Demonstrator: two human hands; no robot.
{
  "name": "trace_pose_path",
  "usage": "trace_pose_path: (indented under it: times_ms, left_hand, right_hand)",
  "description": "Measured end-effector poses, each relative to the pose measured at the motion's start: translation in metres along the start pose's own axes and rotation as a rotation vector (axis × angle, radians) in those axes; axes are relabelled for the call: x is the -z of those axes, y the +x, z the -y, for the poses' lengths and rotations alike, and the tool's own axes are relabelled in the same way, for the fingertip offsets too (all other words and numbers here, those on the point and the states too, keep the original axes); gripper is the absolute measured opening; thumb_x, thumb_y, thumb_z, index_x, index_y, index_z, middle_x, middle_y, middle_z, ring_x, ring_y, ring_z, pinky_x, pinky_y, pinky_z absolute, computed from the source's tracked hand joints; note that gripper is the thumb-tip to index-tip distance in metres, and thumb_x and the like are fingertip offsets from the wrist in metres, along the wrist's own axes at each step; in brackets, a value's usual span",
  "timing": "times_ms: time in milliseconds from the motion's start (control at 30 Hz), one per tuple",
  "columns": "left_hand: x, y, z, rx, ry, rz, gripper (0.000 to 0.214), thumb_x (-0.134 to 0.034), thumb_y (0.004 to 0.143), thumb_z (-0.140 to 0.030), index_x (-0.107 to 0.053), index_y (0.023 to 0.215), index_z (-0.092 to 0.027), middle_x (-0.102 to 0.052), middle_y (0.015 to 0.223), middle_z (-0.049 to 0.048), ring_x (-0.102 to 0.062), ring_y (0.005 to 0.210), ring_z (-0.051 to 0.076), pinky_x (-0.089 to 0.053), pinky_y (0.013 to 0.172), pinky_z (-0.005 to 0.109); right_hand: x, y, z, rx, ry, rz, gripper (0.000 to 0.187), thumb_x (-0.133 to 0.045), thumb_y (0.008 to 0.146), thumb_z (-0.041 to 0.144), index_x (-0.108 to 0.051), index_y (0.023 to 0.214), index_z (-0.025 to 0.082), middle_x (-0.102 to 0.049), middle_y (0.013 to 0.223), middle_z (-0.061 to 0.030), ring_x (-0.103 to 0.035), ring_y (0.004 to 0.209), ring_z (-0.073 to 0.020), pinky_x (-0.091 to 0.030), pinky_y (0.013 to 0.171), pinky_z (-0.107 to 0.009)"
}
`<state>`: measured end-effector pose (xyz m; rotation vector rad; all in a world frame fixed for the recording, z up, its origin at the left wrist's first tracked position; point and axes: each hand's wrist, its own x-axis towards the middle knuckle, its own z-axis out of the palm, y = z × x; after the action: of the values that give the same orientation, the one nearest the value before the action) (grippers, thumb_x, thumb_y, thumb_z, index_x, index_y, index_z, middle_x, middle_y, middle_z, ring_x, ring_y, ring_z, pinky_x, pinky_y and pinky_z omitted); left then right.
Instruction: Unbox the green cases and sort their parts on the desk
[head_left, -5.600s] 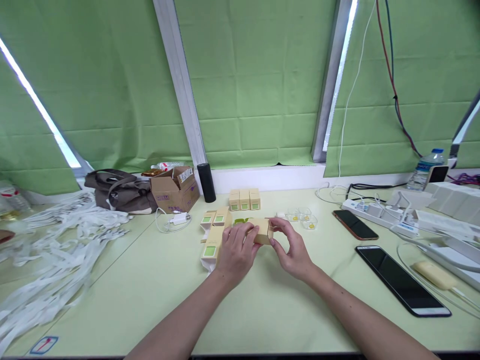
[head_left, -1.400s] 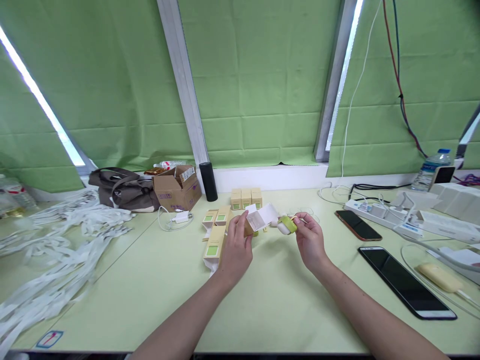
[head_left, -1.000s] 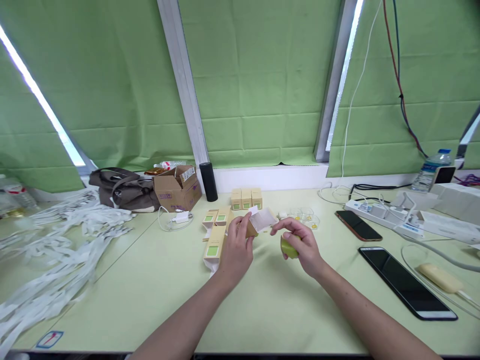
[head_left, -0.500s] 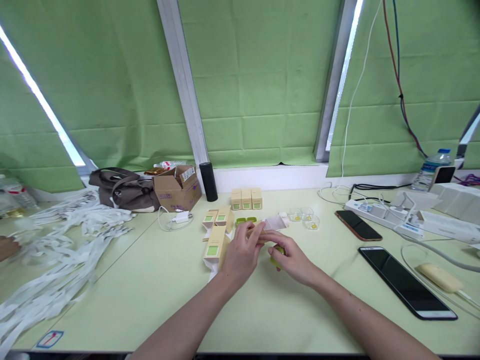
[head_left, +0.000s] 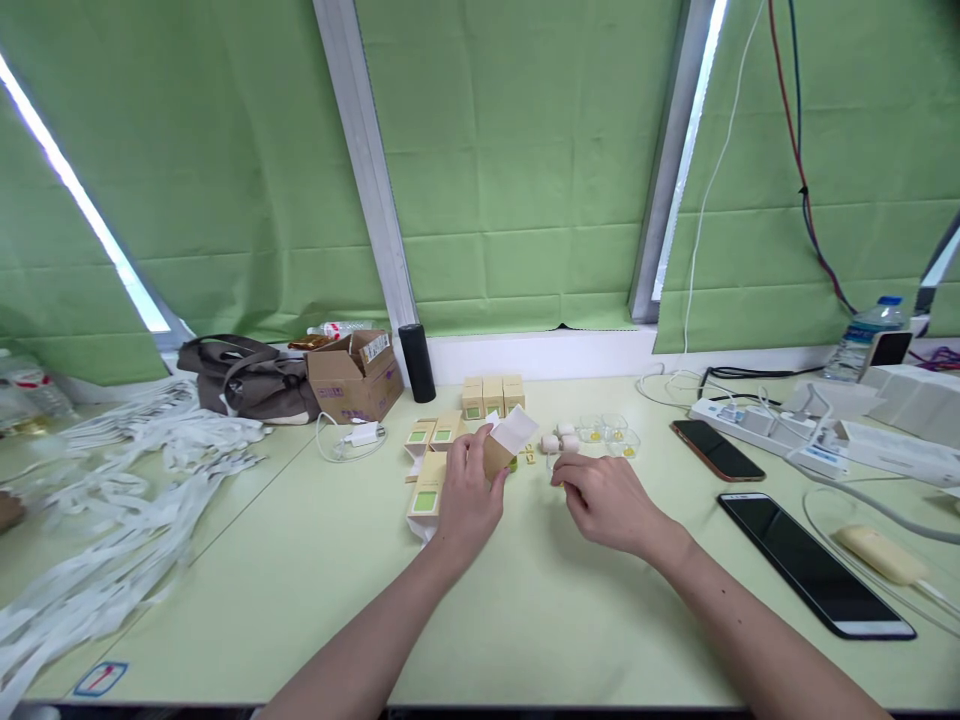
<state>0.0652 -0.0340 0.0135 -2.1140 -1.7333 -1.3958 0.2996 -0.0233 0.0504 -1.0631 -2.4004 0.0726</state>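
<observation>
My left hand (head_left: 472, 498) is closed around a small kraft cardboard box (head_left: 496, 458), held tilted with its white-lined flap (head_left: 515, 428) open. A bit of green shows beside the box, mostly hidden. To the right, my right hand (head_left: 606, 500) hovers low over the table, its fingertips pinched together. Something small, partly clear and yellowish, shows at those fingertips, too small to name. Just beyond them lie several pinkish-white short cylinders (head_left: 568, 443), small gold-coloured pieces (head_left: 530, 455) and clear cups with yellow centres (head_left: 616, 436).
Kraft boxes with green windows (head_left: 426, 500) stand left of my left hand, and a row of boxes (head_left: 492, 398) behind. Phones (head_left: 814, 565), a power strip (head_left: 765, 425) and cables lie right. White straps (head_left: 150, 510), a bag (head_left: 251, 378) and a carton (head_left: 356, 380) are left.
My hands have moved apart, with the left now tilting the box with its flap up. The green object under my right hand no longer shows there, and the gold pieces are uncovered.
</observation>
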Motion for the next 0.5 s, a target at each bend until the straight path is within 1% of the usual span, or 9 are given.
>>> trace_pose_path:
  times_ms: [100,167,300,400,500]
  left_hand:
    - [0.000,-0.001,-0.001,-0.004,-0.028,0.003,0.064,-0.065,0.096,-0.021,-0.038,0.153,-0.031,-0.051,0.134,0.0109,-0.052,0.130,0.030,-0.047,0.110,0.051]
    - [0.000,-0.001,-0.001,-0.015,-0.044,-0.001,0.063,-0.064,0.096,-0.022,-0.038,0.153,-0.031,-0.051,0.135,0.0111,-0.051,0.131,0.031,-0.047,0.110,0.051]
    - [0.000,-0.002,-0.001,-0.030,-0.060,-0.005,0.063,-0.064,0.097,-0.023,-0.038,0.154,-0.032,-0.050,0.136,0.0111,-0.051,0.131,0.031,-0.047,0.110,0.052]
    - [-0.001,-0.002,-0.001,-0.025,-0.062,0.000,0.065,-0.065,0.096,-0.022,-0.037,0.154,-0.031,-0.050,0.137,0.0111,-0.051,0.133,0.031,-0.047,0.111,0.052]
    - [-0.001,-0.002,-0.002,-0.007,-0.067,0.006,0.066,-0.065,0.096,-0.022,-0.036,0.154,-0.032,-0.050,0.139,0.0109,-0.051,0.134,0.030,-0.046,0.112,0.051]
  right_hand:
    - [-0.003,0.000,0.002,-0.019,-0.102,0.112,0.023,-0.056,0.074,0.005,-0.072,0.078,0.022,-0.077,0.085,-0.0049,-0.063,0.061,-0.0191,-0.023,0.057,-0.031]
    - [-0.004,-0.001,0.003,-0.027,-0.104,0.145,0.021,-0.057,0.072,0.004,-0.069,0.075,0.022,-0.076,0.084,-0.0050,-0.061,0.060,-0.0185,-0.020,0.057,-0.031]
    - [-0.002,-0.002,0.001,-0.044,-0.045,0.164,0.020,-0.059,0.069,0.004,-0.066,0.071,0.023,-0.073,0.076,-0.0035,-0.059,0.060,-0.0182,-0.020,0.058,-0.031]
    - [0.005,-0.002,-0.002,-0.060,-0.003,0.165,0.019,-0.060,0.069,0.004,-0.064,0.069,0.023,-0.069,0.071,-0.0025,-0.056,0.059,-0.0179,-0.021,0.058,-0.031]
    - [0.016,0.001,-0.008,-0.104,0.103,0.091,0.017,-0.059,0.076,0.008,-0.065,0.072,0.023,-0.066,0.068,-0.0014,-0.053,0.060,-0.0173,-0.026,0.059,-0.030]
